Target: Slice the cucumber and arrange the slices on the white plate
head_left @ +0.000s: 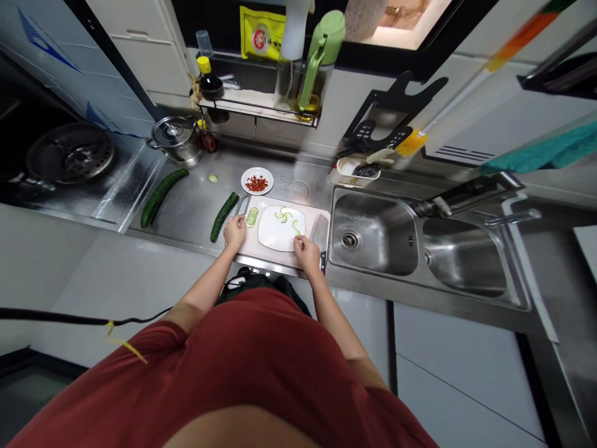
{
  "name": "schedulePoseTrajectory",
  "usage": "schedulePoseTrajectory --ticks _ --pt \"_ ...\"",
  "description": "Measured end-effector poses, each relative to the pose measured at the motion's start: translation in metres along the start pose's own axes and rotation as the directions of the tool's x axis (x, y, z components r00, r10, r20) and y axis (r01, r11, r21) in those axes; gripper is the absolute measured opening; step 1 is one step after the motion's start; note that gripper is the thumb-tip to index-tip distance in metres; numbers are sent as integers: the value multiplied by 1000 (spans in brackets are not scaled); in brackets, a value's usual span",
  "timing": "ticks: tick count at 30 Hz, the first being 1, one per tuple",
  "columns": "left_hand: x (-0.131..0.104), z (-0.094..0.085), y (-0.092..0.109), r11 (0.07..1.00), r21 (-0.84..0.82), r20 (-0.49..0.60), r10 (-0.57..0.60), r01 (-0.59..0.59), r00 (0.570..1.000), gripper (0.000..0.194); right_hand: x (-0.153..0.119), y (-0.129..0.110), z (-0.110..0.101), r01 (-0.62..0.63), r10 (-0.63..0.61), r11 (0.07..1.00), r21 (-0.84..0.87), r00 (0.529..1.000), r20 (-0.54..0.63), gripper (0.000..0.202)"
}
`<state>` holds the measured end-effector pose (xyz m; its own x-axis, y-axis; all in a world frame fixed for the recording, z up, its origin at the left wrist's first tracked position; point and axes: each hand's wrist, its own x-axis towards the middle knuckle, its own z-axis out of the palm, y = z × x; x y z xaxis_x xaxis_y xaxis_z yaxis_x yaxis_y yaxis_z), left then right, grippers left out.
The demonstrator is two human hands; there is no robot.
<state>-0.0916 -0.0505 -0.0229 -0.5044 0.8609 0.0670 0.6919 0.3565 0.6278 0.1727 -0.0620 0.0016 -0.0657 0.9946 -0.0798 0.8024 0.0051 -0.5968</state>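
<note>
A white square plate rests on the pale cutting board, with several thin cucumber slices arranged near its far edge. Beside the plate's left edge lies a small stack of cucumber slices. My left hand is at the board's left edge, close to this stack, its fingers drawn together; anything between them is too small to make out. At the plate's right edge, my right hand pinches just below a slice, and what it holds is hidden. A knife lies on the board's right side.
Left of the board are a cut cucumber and a whole cucumber. Behind it stands a small plate of red pieces. A steel pot is at the back left; a double sink lies to the right.
</note>
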Motion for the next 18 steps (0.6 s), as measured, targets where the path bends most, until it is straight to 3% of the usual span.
schedulePoseTrajectory --ticks 7,18 --pt "-2 -7 2 983 180 99 -44 26 994 31 1 4 3 28 -27 999 20 999 -26 37" --pt "1 4 5 962 271 173 -5 -42 985 37 0 2 2 31 -30 999 40 999 -37 37"
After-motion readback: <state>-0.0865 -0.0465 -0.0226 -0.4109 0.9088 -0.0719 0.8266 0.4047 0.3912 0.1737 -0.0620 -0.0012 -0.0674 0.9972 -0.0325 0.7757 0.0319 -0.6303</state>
